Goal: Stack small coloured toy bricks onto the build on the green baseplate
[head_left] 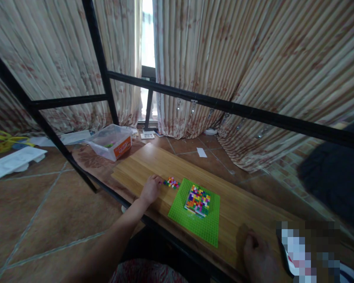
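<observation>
My left hand (pixel 151 189) rests at the left part of the wooden table, its fingers drawn together at the edge of a small heap of colourful toy bricks (pixel 173 182). Whether a brick is between the fingertips is too small to make out. To the right of the heap lies a green studded baseplate (pixel 194 228). On it stands a square block built of many-coloured bricks (pixel 198 199), with a white layer showing low on its side. My right hand (pixel 258 251) is curled on the table at the right, apart from the baseplate; nothing shows in it.
A clear plastic tub (pixel 110 141) with an orange label stands beyond the left end of the table (pixel 244 200). A black metal frame (pixel 177 92) crosses behind and in front. At the right lies a phone-like object (pixel 289 255), partly blurred out. Curtains hang behind.
</observation>
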Action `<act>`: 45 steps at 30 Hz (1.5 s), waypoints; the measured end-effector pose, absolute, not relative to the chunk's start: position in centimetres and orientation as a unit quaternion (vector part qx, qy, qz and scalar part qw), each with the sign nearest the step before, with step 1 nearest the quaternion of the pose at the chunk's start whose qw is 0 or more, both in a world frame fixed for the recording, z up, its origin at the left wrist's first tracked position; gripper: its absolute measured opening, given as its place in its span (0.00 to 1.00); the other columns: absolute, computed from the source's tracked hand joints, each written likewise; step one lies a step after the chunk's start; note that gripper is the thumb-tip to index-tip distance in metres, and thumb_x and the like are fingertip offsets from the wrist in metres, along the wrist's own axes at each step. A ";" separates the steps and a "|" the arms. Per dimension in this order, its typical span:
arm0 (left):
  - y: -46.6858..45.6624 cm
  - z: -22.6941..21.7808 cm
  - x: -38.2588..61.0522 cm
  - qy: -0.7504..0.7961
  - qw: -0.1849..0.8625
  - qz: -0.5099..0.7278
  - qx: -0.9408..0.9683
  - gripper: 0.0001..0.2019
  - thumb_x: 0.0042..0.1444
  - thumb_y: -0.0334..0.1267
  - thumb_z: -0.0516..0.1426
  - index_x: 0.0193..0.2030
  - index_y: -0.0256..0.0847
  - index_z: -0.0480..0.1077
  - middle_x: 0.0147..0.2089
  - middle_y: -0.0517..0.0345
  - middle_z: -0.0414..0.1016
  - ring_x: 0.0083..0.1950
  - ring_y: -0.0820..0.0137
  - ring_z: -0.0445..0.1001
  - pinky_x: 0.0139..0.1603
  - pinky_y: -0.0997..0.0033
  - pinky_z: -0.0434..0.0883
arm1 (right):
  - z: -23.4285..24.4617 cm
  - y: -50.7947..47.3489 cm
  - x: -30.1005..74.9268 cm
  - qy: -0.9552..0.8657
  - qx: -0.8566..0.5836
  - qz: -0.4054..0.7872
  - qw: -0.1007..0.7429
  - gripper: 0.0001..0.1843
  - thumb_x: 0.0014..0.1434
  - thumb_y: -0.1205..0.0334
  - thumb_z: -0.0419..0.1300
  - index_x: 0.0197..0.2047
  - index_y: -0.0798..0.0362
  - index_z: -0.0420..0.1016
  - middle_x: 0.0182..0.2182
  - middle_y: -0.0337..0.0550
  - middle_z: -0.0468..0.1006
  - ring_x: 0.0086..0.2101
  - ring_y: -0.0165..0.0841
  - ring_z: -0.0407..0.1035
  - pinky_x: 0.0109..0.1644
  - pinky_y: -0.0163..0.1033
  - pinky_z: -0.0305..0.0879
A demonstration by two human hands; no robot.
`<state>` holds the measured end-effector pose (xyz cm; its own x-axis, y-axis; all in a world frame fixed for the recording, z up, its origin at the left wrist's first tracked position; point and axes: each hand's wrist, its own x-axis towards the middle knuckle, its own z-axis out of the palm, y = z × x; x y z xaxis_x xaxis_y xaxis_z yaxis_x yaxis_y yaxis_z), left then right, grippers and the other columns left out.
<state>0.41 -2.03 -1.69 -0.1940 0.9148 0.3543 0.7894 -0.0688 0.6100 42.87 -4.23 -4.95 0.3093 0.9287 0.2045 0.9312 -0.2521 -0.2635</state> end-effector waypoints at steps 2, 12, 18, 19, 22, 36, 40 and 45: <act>-2.5 -1.6 0.5 0.693 0.080 0.380 0.608 0.09 0.56 0.29 0.50 0.32 0.42 0.71 0.33 0.53 0.72 0.39 0.64 0.71 0.44 0.64 0.69 | -4.7 -4.3 42.6 -0.587 -0.790 0.000 0.177 0.23 0.62 0.52 0.44 0.47 0.55 0.75 0.42 0.55 0.77 0.34 0.44 0.71 0.34 0.44 0.61; -3.6 -1.4 3.4 0.687 0.134 0.420 0.578 0.08 0.59 0.30 0.49 0.34 0.41 0.69 0.32 0.56 0.73 0.36 0.66 0.73 0.40 0.68 0.67 | -4.5 -4.5 42.3 -0.578 -0.794 -0.012 0.186 0.22 0.63 0.53 0.45 0.46 0.54 0.75 0.43 0.53 0.77 0.35 0.43 0.70 0.33 0.42 0.58; -3.2 -1.5 3.5 0.693 0.130 0.343 0.620 0.11 0.62 0.32 0.50 0.40 0.42 0.73 0.38 0.54 0.76 0.39 0.67 0.74 0.43 0.68 0.68 | -4.9 -4.4 42.5 -0.591 -0.785 -0.017 0.187 0.23 0.63 0.53 0.44 0.46 0.55 0.75 0.42 0.53 0.77 0.34 0.42 0.70 0.33 0.42 0.58; -3.1 -1.4 3.6 0.694 0.131 0.322 0.630 0.11 0.62 0.33 0.50 0.41 0.42 0.74 0.39 0.54 0.76 0.39 0.67 0.74 0.44 0.68 0.68 | -4.9 -4.4 42.5 -0.591 -0.783 -0.021 0.191 0.23 0.63 0.53 0.44 0.46 0.56 0.75 0.42 0.54 0.77 0.34 0.42 0.70 0.33 0.42 0.58; -3.0 -1.2 3.8 0.690 0.130 0.288 0.652 0.12 0.63 0.35 0.50 0.42 0.44 0.76 0.42 0.54 0.77 0.40 0.68 0.75 0.44 0.70 0.69 | -4.9 -4.4 42.4 -0.596 -0.776 -0.028 0.203 0.23 0.62 0.52 0.45 0.45 0.56 0.76 0.41 0.54 0.77 0.34 0.42 0.69 0.33 0.41 0.58; -2.2 -1.9 3.6 0.684 0.101 0.300 0.657 0.15 0.63 0.33 0.49 0.45 0.44 0.76 0.42 0.54 0.77 0.38 0.70 0.76 0.43 0.71 0.71 | -4.7 -4.4 41.9 -0.594 -0.773 -0.020 0.223 0.21 0.64 0.55 0.44 0.45 0.56 0.75 0.40 0.52 0.77 0.34 0.39 0.69 0.34 0.40 0.57; -2.0 -1.8 3.8 0.700 0.082 0.286 0.650 0.14 0.63 0.34 0.49 0.44 0.45 0.76 0.41 0.54 0.77 0.37 0.69 0.76 0.41 0.71 0.71 | -4.5 -4.5 41.6 -0.589 -0.773 -0.018 0.235 0.21 0.64 0.56 0.44 0.45 0.55 0.75 0.40 0.51 0.76 0.34 0.38 0.69 0.33 0.39 0.56; -1.9 -1.8 4.0 0.719 0.065 0.309 0.619 0.10 0.61 0.36 0.53 0.43 0.42 0.74 0.41 0.52 0.77 0.38 0.66 0.76 0.41 0.70 0.71 | -4.4 -4.5 41.5 -0.583 -0.774 -0.018 0.246 0.21 0.63 0.56 0.44 0.44 0.55 0.75 0.40 0.51 0.76 0.34 0.38 0.69 0.35 0.40 0.57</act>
<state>4.05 -1.93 -1.79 -0.2245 0.9303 0.2899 0.8500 0.0415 0.5251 41.51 -4.51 -4.42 0.3194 0.8939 0.3146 0.9112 -0.1986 -0.3608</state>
